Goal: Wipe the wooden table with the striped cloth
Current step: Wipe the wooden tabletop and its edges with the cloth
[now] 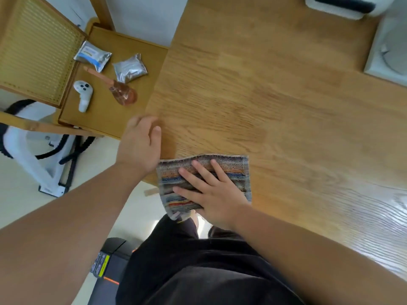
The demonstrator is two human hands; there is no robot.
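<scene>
The striped cloth (233, 167), grey with orange, blue and brown bands, lies at the near left corner of the wooden table (264, 89), with one corner hanging over the edge. My right hand (211, 192) presses flat on the cloth, fingers spread. My left hand (139, 146) rests on the table's left edge just beside the cloth, fingers curled over the rim, holding nothing else.
A wooden chair seat (105, 113) at the left carries two foil packets (130, 68), a white controller (83, 95) and a clear brown-tinted glass item (123, 92). White appliances (389, 51) stand at the table's far right. A white-framed machine (33, 155) stands on the floor.
</scene>
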